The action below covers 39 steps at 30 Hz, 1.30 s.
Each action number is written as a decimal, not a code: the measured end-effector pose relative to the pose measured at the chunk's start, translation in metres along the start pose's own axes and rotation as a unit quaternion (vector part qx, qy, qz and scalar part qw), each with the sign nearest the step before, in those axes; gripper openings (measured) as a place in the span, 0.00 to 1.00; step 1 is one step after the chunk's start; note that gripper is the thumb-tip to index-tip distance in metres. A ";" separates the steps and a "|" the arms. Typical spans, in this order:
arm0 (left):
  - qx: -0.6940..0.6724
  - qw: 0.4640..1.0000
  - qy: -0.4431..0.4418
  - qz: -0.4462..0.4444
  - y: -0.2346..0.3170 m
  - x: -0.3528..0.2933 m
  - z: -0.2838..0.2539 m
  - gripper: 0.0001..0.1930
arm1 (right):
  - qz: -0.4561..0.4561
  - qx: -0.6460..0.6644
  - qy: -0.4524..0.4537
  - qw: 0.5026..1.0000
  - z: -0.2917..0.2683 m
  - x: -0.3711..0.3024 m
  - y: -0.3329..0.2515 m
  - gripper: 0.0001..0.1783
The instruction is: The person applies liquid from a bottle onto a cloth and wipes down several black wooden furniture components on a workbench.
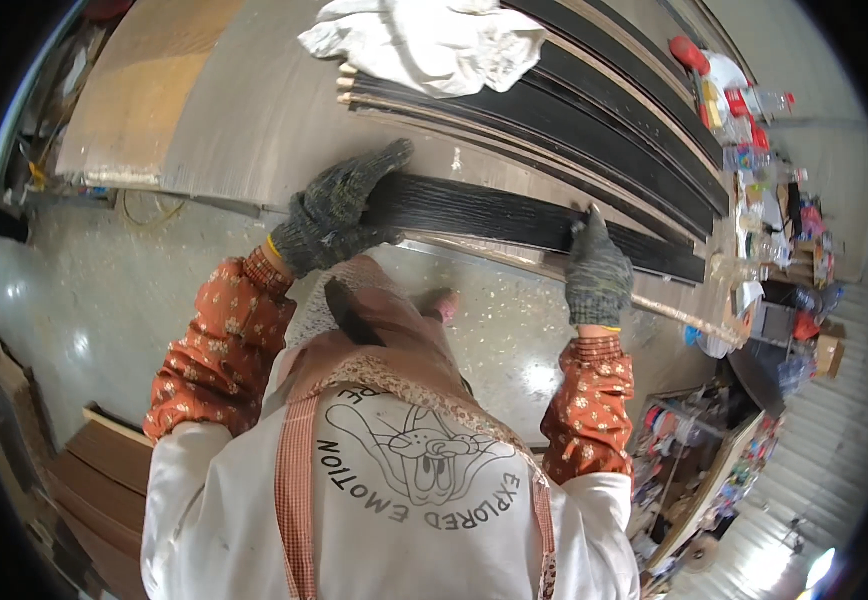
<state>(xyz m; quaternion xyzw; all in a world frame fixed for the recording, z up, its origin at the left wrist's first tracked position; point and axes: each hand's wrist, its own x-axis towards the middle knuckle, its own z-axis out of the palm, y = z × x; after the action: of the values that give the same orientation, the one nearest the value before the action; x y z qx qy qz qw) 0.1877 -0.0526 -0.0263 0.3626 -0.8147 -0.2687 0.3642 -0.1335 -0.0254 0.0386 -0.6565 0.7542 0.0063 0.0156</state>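
A long black board with a grained surface lies along the near edge of the workbench. My left hand, in a dark grey knitted glove, is closed round its left end, with fingers pointing up and right. Farther right, my gloved right hand reaches over the board from the near edge and grips it, its fingertips at the upper face. Whether something small is under those fingertips, I cannot tell. Beyond the board, several black strips with pale edges lie side by side. A crumpled white cloth covers their left ends.
The wooden workbench stretches away to the left. Plastic bottles and a red object stand at its right end. Cluttered shelves are at the lower right. Brown boards are stacked at the lower left.
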 end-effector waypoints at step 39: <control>-0.073 0.991 -0.055 -0.093 0.007 0.013 0.003 0.44 | 0.026 0.099 0.231 0.968 0.055 0.011 0.214 0.21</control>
<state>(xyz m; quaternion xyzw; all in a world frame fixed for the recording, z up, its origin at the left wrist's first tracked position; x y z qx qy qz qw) 0.1770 -0.0581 -0.0183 0.3942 -0.7743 -0.3799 0.3174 -0.3466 -0.0052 -0.0193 -0.6154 0.7511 -0.2200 -0.0939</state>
